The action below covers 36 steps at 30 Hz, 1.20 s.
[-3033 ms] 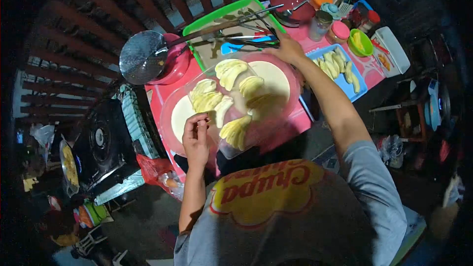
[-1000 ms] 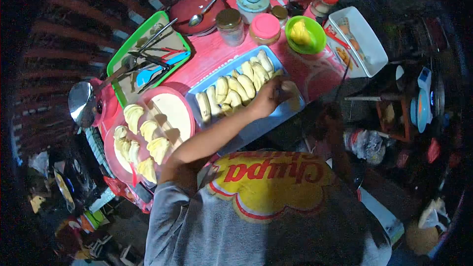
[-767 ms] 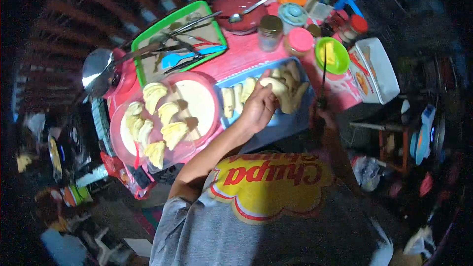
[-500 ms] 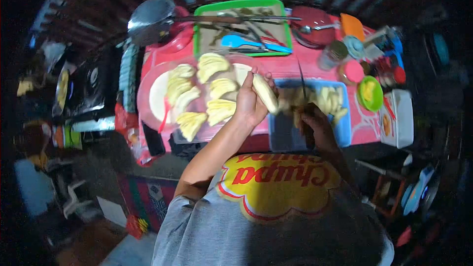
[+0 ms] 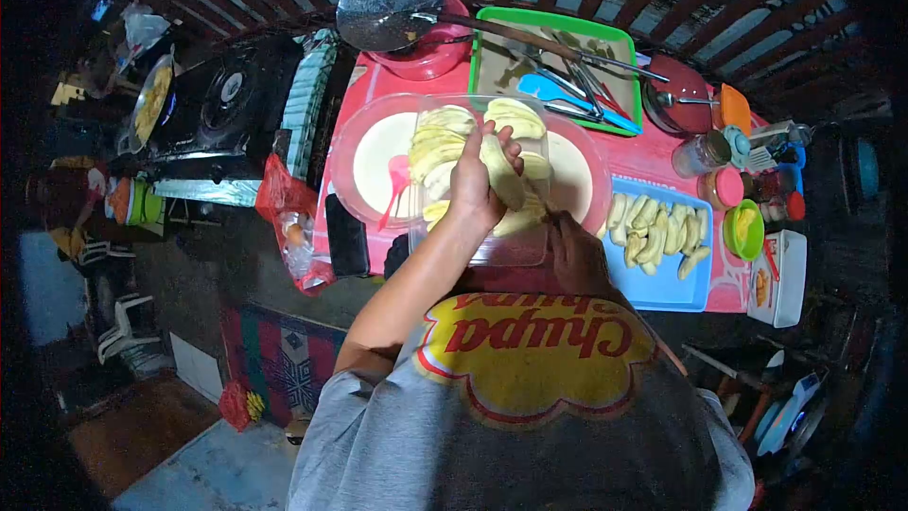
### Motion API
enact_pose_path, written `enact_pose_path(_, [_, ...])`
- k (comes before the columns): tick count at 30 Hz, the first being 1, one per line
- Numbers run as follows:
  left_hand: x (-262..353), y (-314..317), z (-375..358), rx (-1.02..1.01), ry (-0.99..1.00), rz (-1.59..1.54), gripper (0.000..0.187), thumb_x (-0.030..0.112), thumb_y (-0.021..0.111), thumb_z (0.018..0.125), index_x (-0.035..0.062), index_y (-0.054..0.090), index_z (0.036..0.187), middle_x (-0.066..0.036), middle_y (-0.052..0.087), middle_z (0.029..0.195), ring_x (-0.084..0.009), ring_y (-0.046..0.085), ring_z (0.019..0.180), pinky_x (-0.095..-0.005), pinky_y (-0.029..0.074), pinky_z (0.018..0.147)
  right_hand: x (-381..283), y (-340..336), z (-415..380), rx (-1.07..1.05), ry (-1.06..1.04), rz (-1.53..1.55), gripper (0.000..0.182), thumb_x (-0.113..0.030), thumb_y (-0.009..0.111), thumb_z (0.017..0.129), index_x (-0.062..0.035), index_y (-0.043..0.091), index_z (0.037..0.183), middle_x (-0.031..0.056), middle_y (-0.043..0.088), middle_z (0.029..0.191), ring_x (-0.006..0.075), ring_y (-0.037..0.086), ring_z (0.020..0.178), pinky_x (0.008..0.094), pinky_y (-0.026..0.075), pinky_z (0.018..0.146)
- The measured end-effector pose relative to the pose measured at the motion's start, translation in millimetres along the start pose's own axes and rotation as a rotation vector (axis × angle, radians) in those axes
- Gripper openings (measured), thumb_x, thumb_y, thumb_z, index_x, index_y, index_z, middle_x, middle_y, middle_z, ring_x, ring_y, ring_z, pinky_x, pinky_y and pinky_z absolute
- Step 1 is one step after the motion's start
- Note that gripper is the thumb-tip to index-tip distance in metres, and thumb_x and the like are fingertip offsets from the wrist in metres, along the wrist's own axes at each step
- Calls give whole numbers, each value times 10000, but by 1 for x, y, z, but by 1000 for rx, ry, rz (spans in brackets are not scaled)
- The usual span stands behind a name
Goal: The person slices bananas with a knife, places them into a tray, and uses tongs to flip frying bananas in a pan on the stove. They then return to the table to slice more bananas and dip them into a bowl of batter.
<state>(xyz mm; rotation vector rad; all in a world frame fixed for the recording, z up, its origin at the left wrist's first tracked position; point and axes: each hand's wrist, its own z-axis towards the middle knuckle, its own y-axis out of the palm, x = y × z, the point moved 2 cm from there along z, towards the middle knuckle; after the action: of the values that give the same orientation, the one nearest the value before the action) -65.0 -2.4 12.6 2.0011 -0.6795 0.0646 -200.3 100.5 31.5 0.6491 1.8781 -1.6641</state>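
My left hand [image 5: 480, 185] holds a peeled banana [image 5: 501, 173] upright over a clear tray [image 5: 501, 251] with fanned, sliced bananas [image 5: 445, 137] in it. Close on the right, my right hand [image 5: 575, 251] is closed round the dark handle of a knife, whose blade is hard to make out beside the banana. Whole peeled bananas [image 5: 653, 232] lie in a blue tray [image 5: 683, 297] to the right. Pale batter [image 5: 369, 156] with a pink spoon [image 5: 398, 175] fills a round tub on the left; more batter [image 5: 572, 175] shows right of the clear tray.
A wok [image 5: 390, 9] rests on a pink basin at the back. Beside it stands a green-rimmed tray [image 5: 558, 17] of utensils. Jars [image 5: 702, 154] and a green bowl [image 5: 744, 229] are at the right; a stove [image 5: 222, 99] and phone [image 5: 346, 237] at the left.
The view has turned rightward, so the table's things appear shifted. My hands with banana and knife have moved from beside the blue tray to over the clear tray.
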Motion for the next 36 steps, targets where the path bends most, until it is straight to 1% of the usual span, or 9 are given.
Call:
enact_pose_path(2, [4, -2, -1, -9, 2, 12, 291, 332, 397, 868, 127, 408, 1075, -65, 502, 967, -157, 499, 702, -283, 422, 612, -3, 10, 2, 80, -96, 35, 184, -121, 402, 836, -28, 432, 992, 232, 544, 789, 386, 541, 725, 455, 415, 563])
enact_pose_path(5, [7, -3, -3, 8, 9, 28, 247, 312, 405, 867, 134, 424, 1037, -58, 502, 957, -155, 501, 702, -279, 424, 616, -7, 16, 2, 92, -107, -1, 187, -125, 405, 835, -31, 434, 995, 227, 545, 787, 379, 545, 719, 448, 420, 558])
enact_pose_path(13, [12, -1, -14, -31, 1, 107, 363, 406, 473, 825, 164, 416, 1090, -51, 465, 1010, -160, 484, 764, -286, 418, 680, -20, 26, -3, 122, -92, -56, 196, -137, 412, 833, -41, 440, 1002, 214, 546, 783, 358, 554, 703, 429, 434, 545])
enact_pose_path(19, [13, 0, -19, -63, 5, 120, 382, 412, 453, 832, 166, 388, 1117, -43, 444, 1048, -155, 466, 793, -287, 405, 720, -27, 29, -7, 135, -79, -83, 203, -145, 417, 831, -47, 444, 1007, 204, 548, 780, 343, 562, 691, 416, 444, 535])
enact_pose_path(23, [10, -3, -19, -116, 20, 96, 376, 404, 443, 838, 163, 375, 1119, -43, 451, 1038, -152, 467, 777, -280, 407, 710, -26, 32, -8, 141, -76, -91, 208, -151, 421, 830, -52, 447, 1011, 197, 549, 778, 333, 567, 684, 406, 450, 528])
enact_pose_path(30, [9, -5, -25, -60, -56, 44, 372, 391, 447, 837, 137, 365, 1096, -47, 466, 1009, -144, 475, 736, -257, 417, 670, -31, 36, -8, 160, -94, -89, 215, -160, 426, 828, -59, 451, 1016, 187, 550, 775, 317, 574, 672, 393, 460, 518])
enact_pose_path(32, [12, -5, -29, -58, -64, 38, 376, 392, 448, 835, 133, 364, 1095, -50, 465, 1008, -141, 475, 731, -254, 419, 667, -27, 40, -6, 102, -80, -146, 238, -191, 435, 834, -47, 439, 1024, 162, 555, 783, 309, 579, 667, 382, 474, 534])
enact_pose_path(35, [13, -7, -34, -76, -100, -38, 388, 378, 467, 826, 139, 353, 1110, -56, 460, 1008, -137, 475, 731, -261, 421, 669, -30, 43, -9, 185, -49, -181, 165, -99, 415, 820, -5, 448, 951, 216, 550, 749, 370, 551, 650, 436, 436, 534])
enact_pose_path(36, [11, -8, -33, -65, -107, -63, 384, 363, 484, 819, 119, 372, 1094, -50, 475, 957, -131, 475, 712, -252, 421, 662, -30, 42, -9, 182, -50, -182, 165, -99, 415, 820, -5, 448, 951, 216, 550, 749, 370, 551, 650, 436, 436, 534])
